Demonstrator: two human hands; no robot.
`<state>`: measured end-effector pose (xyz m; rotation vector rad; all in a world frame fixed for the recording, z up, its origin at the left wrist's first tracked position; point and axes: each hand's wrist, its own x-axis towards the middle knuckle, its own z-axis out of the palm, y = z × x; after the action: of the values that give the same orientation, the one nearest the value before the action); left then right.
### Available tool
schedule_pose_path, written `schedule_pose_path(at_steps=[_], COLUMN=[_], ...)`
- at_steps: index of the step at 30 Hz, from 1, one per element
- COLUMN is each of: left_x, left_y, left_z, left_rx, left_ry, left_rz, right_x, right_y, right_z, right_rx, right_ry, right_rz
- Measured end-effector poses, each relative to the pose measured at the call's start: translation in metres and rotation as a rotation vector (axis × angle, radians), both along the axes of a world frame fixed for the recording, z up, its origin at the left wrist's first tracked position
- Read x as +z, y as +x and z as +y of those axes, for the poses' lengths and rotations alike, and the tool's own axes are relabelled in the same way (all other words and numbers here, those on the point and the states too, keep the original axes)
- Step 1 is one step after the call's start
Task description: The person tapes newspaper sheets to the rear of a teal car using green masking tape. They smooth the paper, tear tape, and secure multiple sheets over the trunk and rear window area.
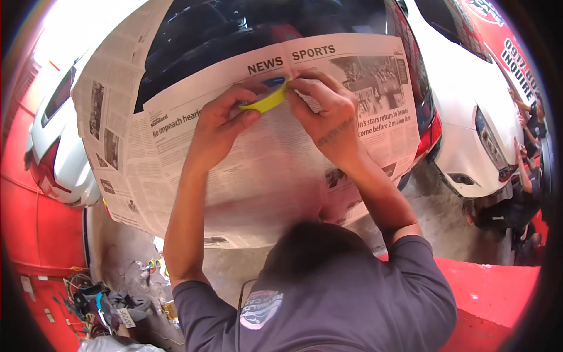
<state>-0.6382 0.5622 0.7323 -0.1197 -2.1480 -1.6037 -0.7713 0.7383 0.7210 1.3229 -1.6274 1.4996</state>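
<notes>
Both of my hands hold a roll of bright yellow-green tape (265, 104) in front of the dark car's rear window (234, 35). My left hand (226, 117) has its thumb and fingers closed on the roll's left end. The fingertips of my right hand (328, 108) pinch at the roll's right end; whether a loose strip is between them is too small to tell. Something blue shows just behind the roll. Under and around my hands, newspaper sheets (246, 170) cover the back of the car, with their upper edge across the lower glass. More newspaper hangs along the left side.
A white car (475, 123) stands close on the right, and another white car (58, 141) on the left. Beyond the right car are people in dark clothes (507, 211). Bags, cables and tape rolls (153, 265) clutter the floor at lower left.
</notes>
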Motion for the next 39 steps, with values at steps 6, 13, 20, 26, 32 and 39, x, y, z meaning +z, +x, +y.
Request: schedule_pose_path(at_steps=[6, 13, 20, 26, 32, 39], left_x=[-0.008, -0.008, -0.011, -0.010, -0.024, -0.018], left_y=[-0.004, -0.004, -0.001, -0.002, -0.006, -0.002], left_z=[0.001, 0.000, -0.005, -0.001, -0.011, 0.003], left_rx=[-0.036, -0.036, 0.055, 0.012, 0.083, 0.040], left_ry=[-0.067, -0.057, -0.073, 0.055, -0.146, -0.049], left_rz=[0.031, -0.005, -0.021, -0.030, 0.027, 0.039], right_x=[0.001, -0.003, 0.009, -0.001, -0.005, -0.007], right_y=[-0.007, -0.026, -0.006, -0.043, -0.039, -0.041], right_z=[0.009, 0.007, 0.012, 0.010, 0.002, -0.010], right_rx=[0.115, 0.117, 0.142, 0.402, 0.292, 0.394], right_ry=[0.057, 0.198, 0.242, 0.192, 0.142, 0.038], right_rz=[-0.128, -0.261, 0.143, -0.181, -0.134, -0.589])
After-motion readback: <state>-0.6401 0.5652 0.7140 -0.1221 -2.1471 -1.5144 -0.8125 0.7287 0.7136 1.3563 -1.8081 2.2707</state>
